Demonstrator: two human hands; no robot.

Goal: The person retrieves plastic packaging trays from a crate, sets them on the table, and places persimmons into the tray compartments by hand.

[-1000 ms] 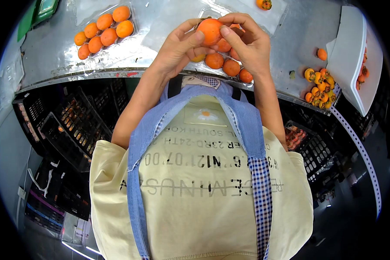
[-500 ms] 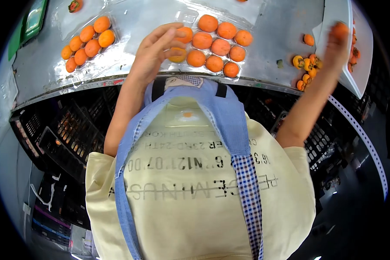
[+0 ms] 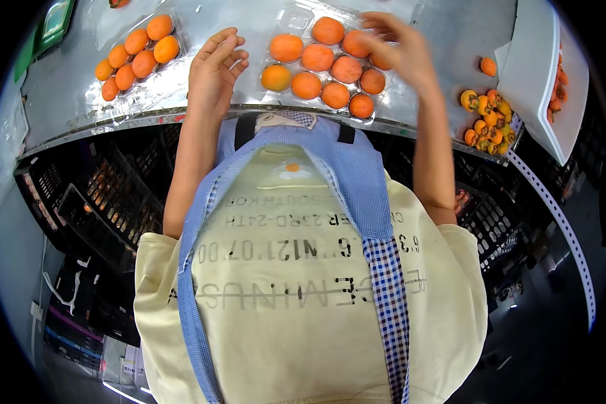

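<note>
My left hand point(image 3: 215, 71) hovers over the metal table, left of a clear plastic tray point(image 3: 296, 17). Its fingers are loosely curled and apart, with nothing visible in them. Several orange persimmons point(image 3: 316, 57) sit in the tray's rounded cups, and one at the lower left point(image 3: 276, 77) looks yellower. Fingers spread, my right hand point(image 3: 400, 54) is over the tray's right side, partly covering persimmons there. I see no fruit held in it. Whether its fingertips touch the persimmon point(image 3: 354, 44) beneath them I cannot tell.
Another clear tray of persimmons point(image 3: 137, 42) lies at the left. A white box point(image 3: 542, 74) holding persimmons stands at the right, beside a pile of yellow-orange ones point(image 3: 491, 121) and a single persimmon point(image 3: 488, 66). Black crates point(image 3: 108, 195) are below the table edge.
My right hand has moved left from the white box, where it held a persimmon, to the tray, and shows none now. My left hand has drawn back left from the tray.
</note>
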